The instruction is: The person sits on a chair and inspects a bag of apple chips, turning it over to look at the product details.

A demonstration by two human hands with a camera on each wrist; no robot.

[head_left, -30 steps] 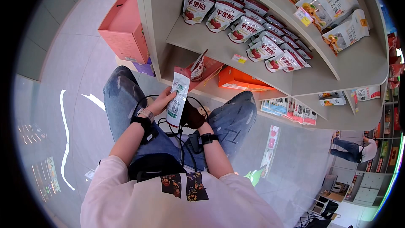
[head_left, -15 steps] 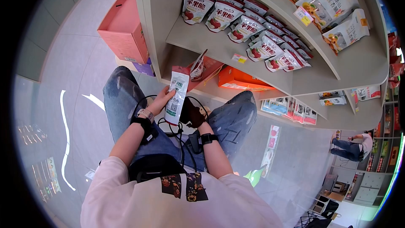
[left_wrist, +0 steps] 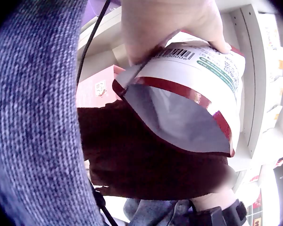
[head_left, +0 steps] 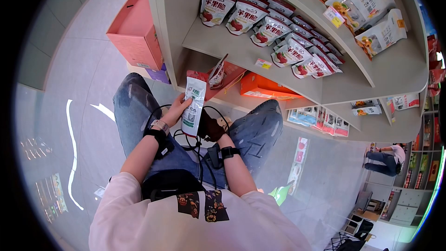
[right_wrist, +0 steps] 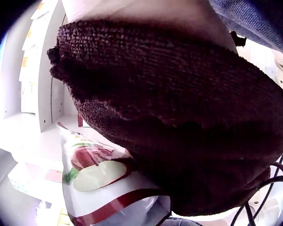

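Observation:
My left hand (head_left: 177, 110) grips the long edge of a white and red apple-crisp pouch (head_left: 193, 102), its printed back facing up. In the left wrist view, the pouch's red-banded end (left_wrist: 155, 84) bulges toward the camera, and the thumb and palm pinch its side. A dark brown cloth (right_wrist: 179, 113) covers my right hand (head_left: 213, 130) and lies against the pouch's underside. That hand's fingers are hidden beneath the cloth. The right wrist view catches the pouch's apple picture (right_wrist: 99, 174) next to the cloth.
Another pouch (head_left: 217, 73) leans in the low compartment by a pink box. Rows of similar pouches (head_left: 246, 17) stand on the shelf (head_left: 218, 46) above. An orange box (head_left: 265, 88) sits lower right, and a pink carton (head_left: 137, 42) left. Black cables (head_left: 200, 158) hang between my knees.
The pouch has shifted slightly left and up in the left hand's grip and stands a little straighter. The right hand under its cloth has hardly moved. A person far off has shifted posture.

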